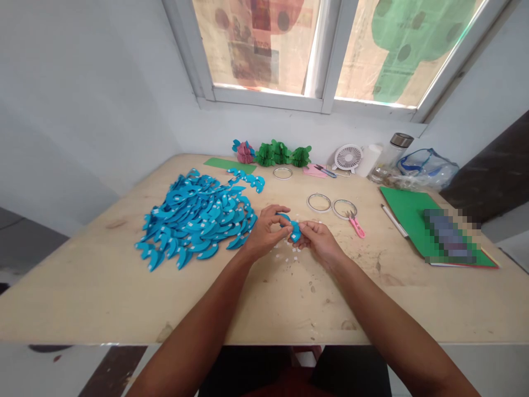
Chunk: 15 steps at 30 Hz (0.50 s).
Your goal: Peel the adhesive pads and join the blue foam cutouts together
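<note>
Over the middle of the table, a small curved blue paper piece [296,234] with a white patch on it is held between my two hands. My right hand [321,240] pinches its right side between thumb and fingers. On the other side, the thumb and index finger of my left hand [264,231] close at its left edge; the exact contact is partly hidden. Small white scraps [295,251] lie on the table beneath. Left of my hands spreads a big heap of similar blue paper pieces [202,215], many with small white squares on them.
Two tape rolls [319,203] and pink-handled snips [356,225] lie right of my hands. Behind stand green paper shapes [280,153], a small white fan [348,158] and a bottle [390,157]. Green sheets [407,212] and a white pen [394,221] lie farther right.
</note>
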Available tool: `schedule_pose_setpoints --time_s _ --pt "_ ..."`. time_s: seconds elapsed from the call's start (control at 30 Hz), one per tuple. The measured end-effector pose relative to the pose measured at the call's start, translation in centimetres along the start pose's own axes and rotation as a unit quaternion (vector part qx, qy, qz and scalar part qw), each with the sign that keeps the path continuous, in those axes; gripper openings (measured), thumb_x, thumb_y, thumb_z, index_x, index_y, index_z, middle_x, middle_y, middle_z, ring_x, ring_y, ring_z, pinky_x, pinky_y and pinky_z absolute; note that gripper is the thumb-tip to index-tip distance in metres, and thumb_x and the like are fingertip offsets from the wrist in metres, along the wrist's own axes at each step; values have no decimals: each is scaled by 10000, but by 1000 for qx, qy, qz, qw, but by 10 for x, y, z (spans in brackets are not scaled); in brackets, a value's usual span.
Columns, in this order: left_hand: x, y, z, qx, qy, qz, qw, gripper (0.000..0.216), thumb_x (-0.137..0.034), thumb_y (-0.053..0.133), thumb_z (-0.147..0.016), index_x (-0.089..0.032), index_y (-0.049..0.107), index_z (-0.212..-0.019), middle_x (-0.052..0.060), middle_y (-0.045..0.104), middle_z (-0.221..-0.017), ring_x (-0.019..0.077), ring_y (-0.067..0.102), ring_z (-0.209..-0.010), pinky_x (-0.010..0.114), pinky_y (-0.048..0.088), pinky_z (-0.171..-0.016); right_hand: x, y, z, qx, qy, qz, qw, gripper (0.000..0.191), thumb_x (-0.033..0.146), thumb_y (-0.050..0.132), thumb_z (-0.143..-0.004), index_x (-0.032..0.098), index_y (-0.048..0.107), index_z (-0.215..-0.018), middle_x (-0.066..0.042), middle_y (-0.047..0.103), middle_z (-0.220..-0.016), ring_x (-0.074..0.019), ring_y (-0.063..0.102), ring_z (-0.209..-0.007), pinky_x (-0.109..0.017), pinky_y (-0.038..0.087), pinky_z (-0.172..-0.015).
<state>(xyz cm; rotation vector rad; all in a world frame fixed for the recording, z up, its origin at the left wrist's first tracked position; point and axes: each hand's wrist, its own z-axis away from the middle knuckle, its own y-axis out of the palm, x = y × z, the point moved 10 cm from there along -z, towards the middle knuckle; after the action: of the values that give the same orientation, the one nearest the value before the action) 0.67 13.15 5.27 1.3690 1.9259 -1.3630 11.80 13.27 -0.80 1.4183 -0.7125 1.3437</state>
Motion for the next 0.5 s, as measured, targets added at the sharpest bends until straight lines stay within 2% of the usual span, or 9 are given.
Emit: schedule_pose_setpoints --time_s 0.2,0.5 --pt "-1 -1 0 -1 -11 6 1000 136 -283 577 -751 -197 636 -664 63 608 -1104 227 542 -1043 405 407 -940 0 -1 0 -3 -1 8 1000 382 529 634 -709 158 585 -636 -41 670 -619 -128 611 -530 -223 424 -504" --pt "4 1 0 5 -22 14 1000 134 -279 581 -740 -198 637 -649 68 605 -1093 231 542 -1039 422 388 -959 -1 -3 -1 -7 5 26 1000 319 464 691 -672 154 624 -710 -46 690 -646 -120 611 -533 -216 437 -512"
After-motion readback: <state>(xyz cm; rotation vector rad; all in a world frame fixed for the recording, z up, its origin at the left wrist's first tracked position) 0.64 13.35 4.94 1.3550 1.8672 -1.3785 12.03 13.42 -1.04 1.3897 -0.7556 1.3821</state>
